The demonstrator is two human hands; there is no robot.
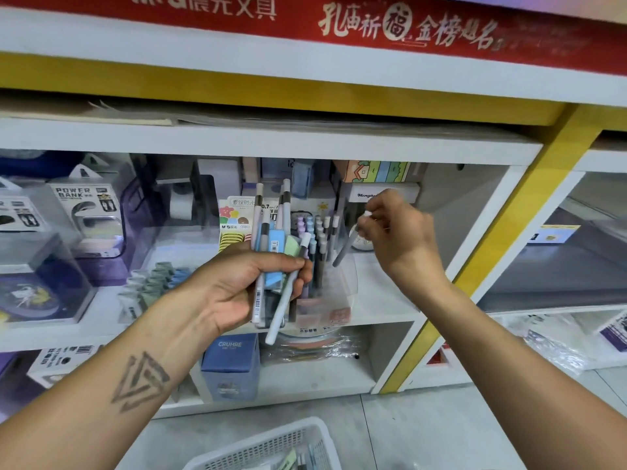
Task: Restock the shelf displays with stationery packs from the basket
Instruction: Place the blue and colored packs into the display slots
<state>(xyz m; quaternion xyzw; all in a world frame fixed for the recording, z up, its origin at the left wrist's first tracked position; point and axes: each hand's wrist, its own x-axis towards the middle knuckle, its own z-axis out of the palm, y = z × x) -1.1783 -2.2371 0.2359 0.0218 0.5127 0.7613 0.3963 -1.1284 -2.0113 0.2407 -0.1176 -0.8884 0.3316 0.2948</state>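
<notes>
Fingers (271,262) grip pens (268,232) | boxes (86,212): "POWER BANK", "CRUHRE"

Left grip (237,286) curled palm-up, right grip (397,228) pinching, raised

Shelf bay crowded: clear pen holder (339,276) sits mid-shelf at the front edge, stuffed with upright pens (319,232). Left of it, clip rows (152,279) and power bank boxes (88,218) fill the shelf. Boxes (380,178) stacked far behind. Open shelf surface (390,286) right of the holder, up to the white divider (475,252). Basket (271,446) near on floor.
</notes>
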